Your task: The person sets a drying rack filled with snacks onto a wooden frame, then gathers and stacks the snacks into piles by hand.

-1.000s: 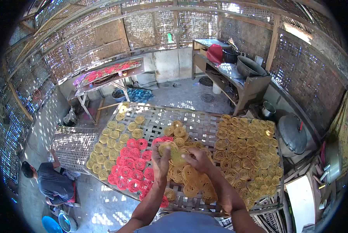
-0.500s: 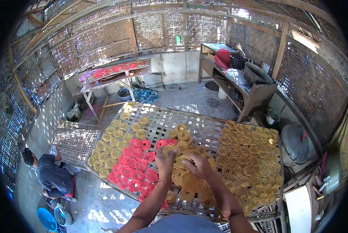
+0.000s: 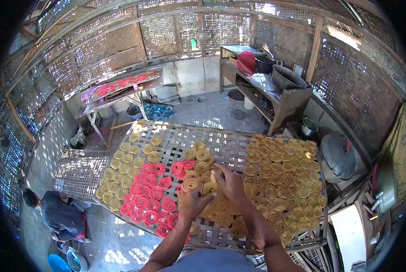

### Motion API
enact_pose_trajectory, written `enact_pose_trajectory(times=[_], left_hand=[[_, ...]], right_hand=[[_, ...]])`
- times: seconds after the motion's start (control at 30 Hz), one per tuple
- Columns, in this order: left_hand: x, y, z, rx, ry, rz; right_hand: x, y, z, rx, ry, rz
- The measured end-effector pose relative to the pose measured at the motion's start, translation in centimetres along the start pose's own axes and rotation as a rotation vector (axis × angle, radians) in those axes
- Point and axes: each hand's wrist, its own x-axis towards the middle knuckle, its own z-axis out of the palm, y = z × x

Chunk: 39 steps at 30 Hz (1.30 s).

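Yellow, lacy coiled discs (image 3: 282, 181) lie in rows on a woven bamboo rack (image 3: 232, 149), with a loose heap of them in front of me. My left hand (image 3: 194, 205) is over the heap, thumb and fingers apart, beside a yellow disc (image 3: 210, 188). Just to the right, my right hand (image 3: 231, 185) has its fingers bent at that disc's upper edge; they seem to pinch it, though the palm side is hidden. Pinkish-red coiled discs (image 3: 151, 192) lie left of the heap, a few of them at its far edge.
At lower left a person (image 3: 60, 215) crouches beside a lower woven rack (image 3: 83, 167) and blue basins (image 3: 58, 262). Behind stand a table with red pieces (image 3: 121, 84) and a wooden bench (image 3: 280, 102) bearing a large pot (image 3: 289, 77). A lidded metal pot (image 3: 338, 156) stands right.
My left hand has let go of the yellow disc it held up, and its thumb is now spread. My right hand has moved up and away from me. The view has shifted slightly.
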Motion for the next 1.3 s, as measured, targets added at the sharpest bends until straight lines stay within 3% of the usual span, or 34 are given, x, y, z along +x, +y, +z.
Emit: enact_pose_trajectory(times=[0.1, 0.2, 0.3, 0.5, 0.7, 1.1, 1.3], left_hand=[[-0.2, -0.8, -0.1, -0.22, -0.01, -0.134], [0.0, -4.4, -0.2, -0.243, 0.058, -0.003], [-0.3, -2.5, -0.8, -0.254, 0.054, -0.034], [-0.5, -1.8, -0.9, -0.491, -0.062, -0.037], [-1.0, -0.6, -1.5, -0.416, -0.129, -0.169], [-0.9, -1.9, -1.6, -0.653, -0.088, -0.199], [-0.9, -2.5, -2.0, -0.758, -0.168, -0.202]], right_hand=[[0.0, -0.9, -1.1, 0.142, -0.038, -0.01], [-0.3, -1.6, -3.3, -0.061, -0.128, -0.048], [-0.5, -2.0, -4.3, -0.086, -0.146, -0.199], [-0.8, -2.3, -4.2, -0.048, -0.011, -0.251], [-0.8, -1.5, -3.1, -0.069, 0.024, -0.408], [-0.5, -0.7, -1.7, 0.023, 0.078, -0.415], [-0.4, -0.9, -1.8, 0.068, -0.097, -0.291]])
